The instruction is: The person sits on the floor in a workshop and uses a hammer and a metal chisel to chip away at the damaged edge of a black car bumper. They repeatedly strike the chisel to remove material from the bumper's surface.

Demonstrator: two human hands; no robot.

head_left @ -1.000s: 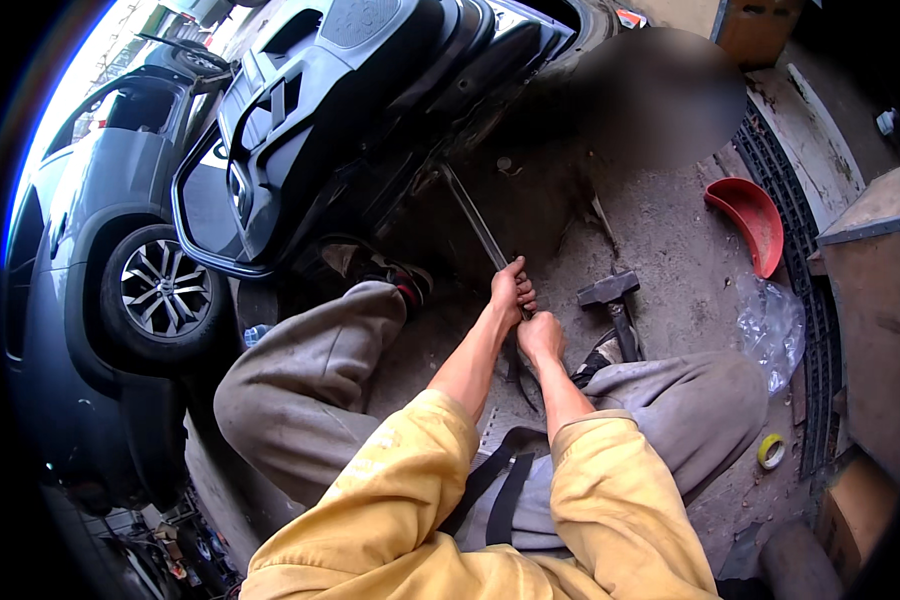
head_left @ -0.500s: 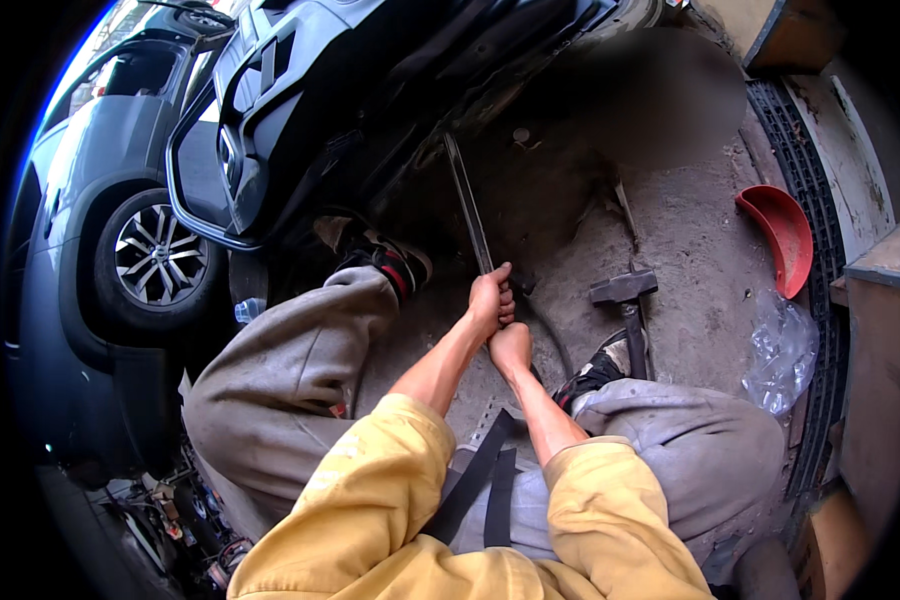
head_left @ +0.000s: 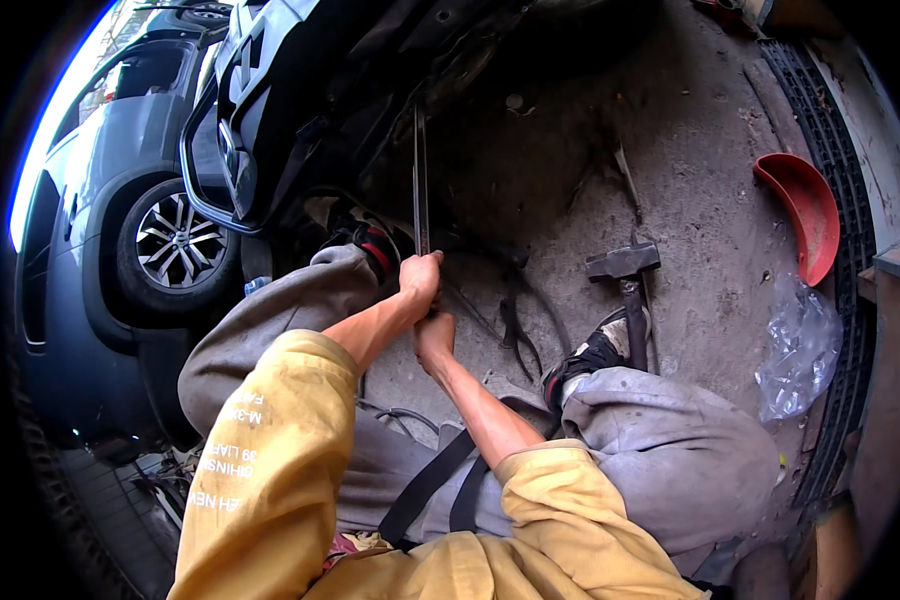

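Observation:
A long, straight metal bar (head_left: 421, 185) slants away from me, its far end meeting the lower edge of the dark car body (head_left: 370, 75). My left hand (head_left: 421, 280) is closed round it, higher up the bar. Just below, my right hand (head_left: 434, 338) wraps the near end, close against the left. The grip end is hidden inside my fingers. A sledgehammer (head_left: 625, 262) stands head up near my right shoe (head_left: 600, 358), touched by neither hand. Dark cables or hoses (head_left: 515, 320) lie on the ground right of my hands.
A grey car (head_left: 90, 220) with an alloy wheel (head_left: 179, 240) stands at left. At right are a red curved tray (head_left: 805, 215), a clear plastic bag (head_left: 798, 350) and a black ribbed strip (head_left: 835, 150). Black straps (head_left: 435, 482) hang across my lap.
Both hands and the bar have swung left, and the bar now stands more upright in view. My grip on it stays closed. The sledgehammer keeps its place.

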